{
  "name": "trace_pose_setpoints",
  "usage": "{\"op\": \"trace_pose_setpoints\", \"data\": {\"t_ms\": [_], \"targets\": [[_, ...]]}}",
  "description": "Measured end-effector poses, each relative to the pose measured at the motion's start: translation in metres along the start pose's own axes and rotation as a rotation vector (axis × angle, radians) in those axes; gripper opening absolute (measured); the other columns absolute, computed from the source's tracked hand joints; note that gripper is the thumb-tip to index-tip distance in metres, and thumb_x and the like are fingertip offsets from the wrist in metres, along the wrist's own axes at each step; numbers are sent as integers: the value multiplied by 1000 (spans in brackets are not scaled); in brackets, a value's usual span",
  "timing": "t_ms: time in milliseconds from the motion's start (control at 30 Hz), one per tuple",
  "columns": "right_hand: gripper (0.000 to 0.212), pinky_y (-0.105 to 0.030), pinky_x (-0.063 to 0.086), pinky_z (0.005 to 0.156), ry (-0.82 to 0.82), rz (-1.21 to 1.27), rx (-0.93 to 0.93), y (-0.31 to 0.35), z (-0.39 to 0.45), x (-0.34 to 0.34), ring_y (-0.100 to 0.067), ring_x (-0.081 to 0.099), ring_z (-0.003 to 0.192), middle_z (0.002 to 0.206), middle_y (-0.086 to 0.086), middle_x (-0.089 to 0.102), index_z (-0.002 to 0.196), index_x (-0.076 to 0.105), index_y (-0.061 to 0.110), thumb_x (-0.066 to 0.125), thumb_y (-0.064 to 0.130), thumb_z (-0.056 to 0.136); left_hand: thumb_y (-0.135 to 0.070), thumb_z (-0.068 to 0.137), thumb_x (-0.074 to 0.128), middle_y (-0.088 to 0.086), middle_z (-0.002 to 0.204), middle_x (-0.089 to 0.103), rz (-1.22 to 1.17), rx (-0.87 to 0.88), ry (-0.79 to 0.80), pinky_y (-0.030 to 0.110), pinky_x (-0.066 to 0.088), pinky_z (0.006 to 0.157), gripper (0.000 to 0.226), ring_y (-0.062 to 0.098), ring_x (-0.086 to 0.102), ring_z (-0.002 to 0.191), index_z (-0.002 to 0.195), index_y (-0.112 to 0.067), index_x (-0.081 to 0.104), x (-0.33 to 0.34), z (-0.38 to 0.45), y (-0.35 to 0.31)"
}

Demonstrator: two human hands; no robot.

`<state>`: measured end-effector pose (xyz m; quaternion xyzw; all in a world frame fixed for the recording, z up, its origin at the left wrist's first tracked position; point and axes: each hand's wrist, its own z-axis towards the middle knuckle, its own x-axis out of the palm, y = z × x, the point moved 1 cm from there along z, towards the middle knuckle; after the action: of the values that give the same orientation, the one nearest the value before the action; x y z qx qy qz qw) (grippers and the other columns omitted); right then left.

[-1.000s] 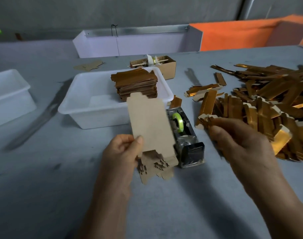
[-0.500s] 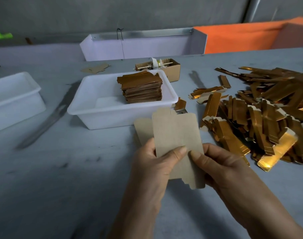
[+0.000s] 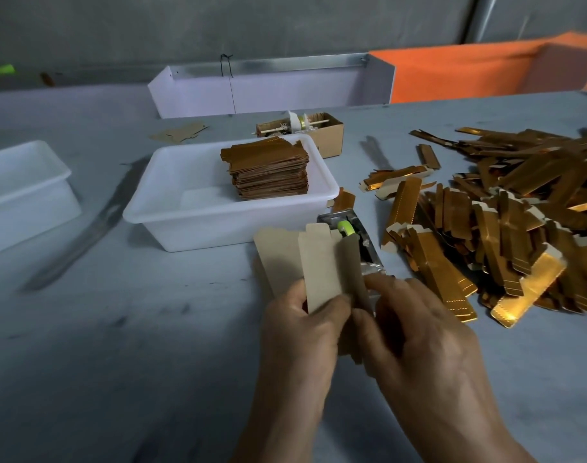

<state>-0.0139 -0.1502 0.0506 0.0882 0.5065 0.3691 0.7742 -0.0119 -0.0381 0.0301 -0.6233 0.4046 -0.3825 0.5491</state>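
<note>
Grip: left hand (image 3: pixel 295 335) and right hand (image 3: pixel 419 335) both pinch the tan die-cut cardboard blank (image 3: pixel 318 265).
Risk: a slipping thumb could crease it crooked (panels look springy).

hands (image 3: pixel 368 332) folding cardboard blank (image 3: pixel 322 262), tape dispenser (image 3: pixel 355 242) behind

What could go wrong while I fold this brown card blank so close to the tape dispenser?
1. The left hand and right hand pinch the card blank only at its lower end; the fold might crease crookedly, or the blank might slip.
2. The tape dispenser lies just behind the blank; a flap could snag on it.
3. The pile of gold pieces lies near the right hand; a sweep could scatter it.
</note>
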Motion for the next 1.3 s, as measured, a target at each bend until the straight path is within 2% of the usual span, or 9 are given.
{"op": "trace_pose_setpoints", "data": {"t_ms": [200,300,433,567,667,900,1033,1133,1300], "targets": [[49,-3,43,57,149,22,-39,1,-1,1,1,51,65,90,11,50,132,53,13,41,42,94,-45,79,61,-8,56,63,64,94,194,22,49,56,21,3,61,56,69,-30,70,-1,-6,-10],[54,-9,49,65,215,60,-28,-1,-2,1,-2,57,75,98,12,50,136,47,21,40,45,88,-32,91,63,-6,66,70,181,208,223,13,49,53,17,4,67,62,77,-29,72,-5,-8,-13],[43,-1,42,58,226,345,292,-9,4,-9,12,56,80,81,20,58,108,53,48,45,64,69,-35,90,57,13,86,71,259,142,248,48,57,75,25,29,68,82,91,-14,70,-12,-6,-10],[34,-19,47,67,328,809,610,-21,9,-11,-4,66,80,82,8,70,83,70,31,63,51,56,-24,94,57,-5,92,75,229,-3,427,35,56,84,16,11,70,90,103,-26,70,-12,-11,-13],[27,-29,48,74,326,975,670,-23,8,-6,-13,69,79,83,-2,73,87,73,18,65,30,65,-22,89,65,-5,88,75,182,-64,361,36,56,85,10,10,71,86,98,-23,66,-10,-12,-10],[30,-28,54,66,241,1011,703,-28,7,2,-13,70,80,86,2,74,90,71,23,62,33,64,-21,82,73,-5,76,72,159,79,65,20,53,60,6,10,69,72,82,-27,70,-6,-10,0],[16,-19,54,54,213,1054,722,-26,10,6,-12,70,75,84,1,74,93,69,21,60,22,80,-20,81,73,-8,80,63,557,459,-167,10,42,55,9,12,62,76,84,-29,73,2,-17,0],[13,-17,52,52,172,1071,727,-22,13,8,-11,70,72,80,1,73,91,70,20,58,17,85,-10,78,59,6,74,63,1032,682,-168,28,49,54,24,26,63,71,95,-9,76,17,-27,-2],[24,-26,54,65,156,1001,720,-19,13,12,-13,69,74,77,-1,72,81,70,19,60,39,74,-7,76,36,12,73,64,1165,435,-13,30,53,57,44,27,64,67,96,2,74,29,-29,-8]]}}
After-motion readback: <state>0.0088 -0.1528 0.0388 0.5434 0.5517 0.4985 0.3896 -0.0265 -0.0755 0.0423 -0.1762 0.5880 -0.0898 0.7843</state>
